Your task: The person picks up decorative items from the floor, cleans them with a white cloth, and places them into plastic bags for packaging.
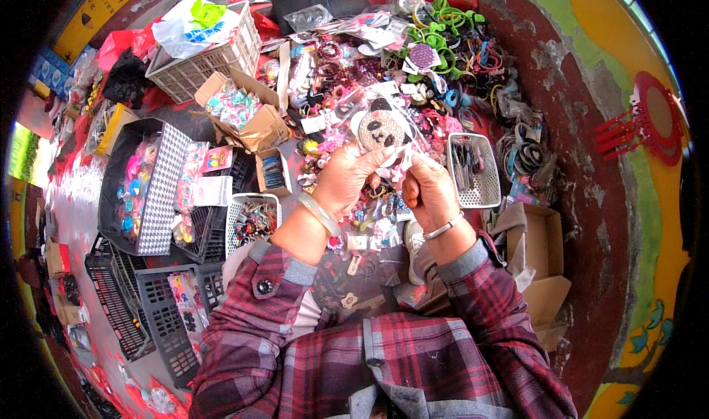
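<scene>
A round, beaded panda-face ornament (382,129) with black ears and eyes is raised before me, what looks like clear plastic around it. My left hand (342,177) is closed on its lower edge, thumb on the front. Just right of it, my right hand (434,190) is closed in a pinch at a whitish, see-through bit beside the panda, seemingly the plastic's edge. Exactly what those fingertips hold is too small to make out. Beneath both hands spreads a heap of small hair accessories and trinkets (332,72).
A white perforated basket (474,169) stands at the right, another white basket (253,220) at the left. Cardboard boxes (244,109), a beige crate (214,57) and black crates (166,323) crowd the left side. An open carton (543,249) lies near my right elbow.
</scene>
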A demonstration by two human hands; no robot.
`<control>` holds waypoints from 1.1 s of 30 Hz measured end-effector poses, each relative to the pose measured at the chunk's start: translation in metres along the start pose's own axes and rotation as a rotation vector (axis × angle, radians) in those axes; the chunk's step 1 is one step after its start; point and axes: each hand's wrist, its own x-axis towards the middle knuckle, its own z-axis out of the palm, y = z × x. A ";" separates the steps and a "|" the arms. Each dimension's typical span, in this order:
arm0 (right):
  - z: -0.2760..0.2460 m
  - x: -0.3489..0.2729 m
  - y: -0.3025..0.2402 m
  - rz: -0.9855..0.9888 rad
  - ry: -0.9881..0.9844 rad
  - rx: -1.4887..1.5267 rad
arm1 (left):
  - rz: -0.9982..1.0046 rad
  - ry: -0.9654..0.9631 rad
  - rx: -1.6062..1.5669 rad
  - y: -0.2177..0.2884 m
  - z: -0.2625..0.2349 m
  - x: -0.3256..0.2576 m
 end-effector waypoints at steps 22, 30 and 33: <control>0.048 0.019 0.018 -0.163 -0.017 0.254 | 0.081 0.147 -0.597 -0.011 0.031 0.005; -0.011 0.036 -0.023 -0.448 0.146 -0.128 | -0.370 -0.004 -0.071 -0.007 0.015 -0.008; -0.024 0.030 -0.036 -0.440 0.116 -0.458 | 0.095 0.165 0.279 -0.002 -0.003 -0.003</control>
